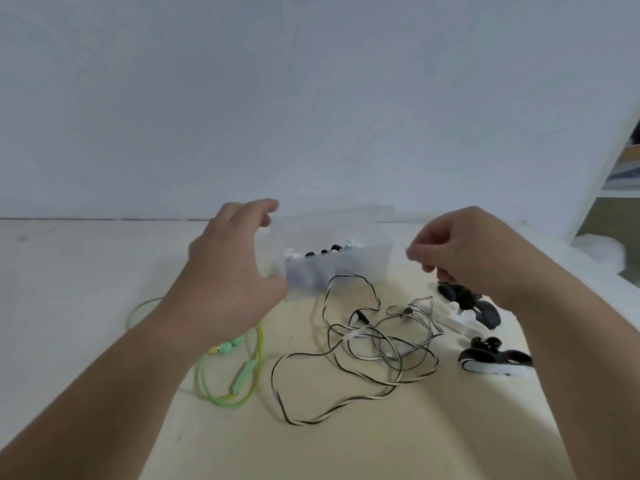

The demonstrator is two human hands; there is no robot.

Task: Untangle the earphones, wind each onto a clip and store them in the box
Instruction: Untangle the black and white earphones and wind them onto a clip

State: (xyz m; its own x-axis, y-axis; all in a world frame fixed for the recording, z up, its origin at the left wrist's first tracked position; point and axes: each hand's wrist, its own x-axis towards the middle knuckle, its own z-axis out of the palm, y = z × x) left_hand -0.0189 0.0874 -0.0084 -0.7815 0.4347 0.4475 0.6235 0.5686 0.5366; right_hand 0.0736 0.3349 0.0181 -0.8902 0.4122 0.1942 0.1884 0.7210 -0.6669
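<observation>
A clear plastic box (349, 271) is seen at the back of the cream table (346, 448), close to the white wall (311, 98), with its lid raised behind it. Small black and white pieces (325, 251) are visible inside it; what they are cannot be told through the blur.

The left hand (225, 271) is held at the left end of the box, with the thumb and fingers spread wide apart in a curve that spans that end. The thumb tip is seen at the front left corner, but whether the box is actually gripped cannot be told.

The right hand (467, 251) is raised above the table to the right of the box. Its fingers are curled inward with the tips drawn together, and nothing can be made out between them.

The black-and-white earphones (363, 344) are spread in a loose tangle on the table in front of the box, between the two forearms. The green earphones (239, 372) are laid to the left, partly covered by the left forearm.

Black and white clips (485, 311) are grouped on the table under the right wrist, and another clip (495, 362) is placed nearer, beside the right forearm. Part of a shelf (623, 168) is seen at the far right edge.
</observation>
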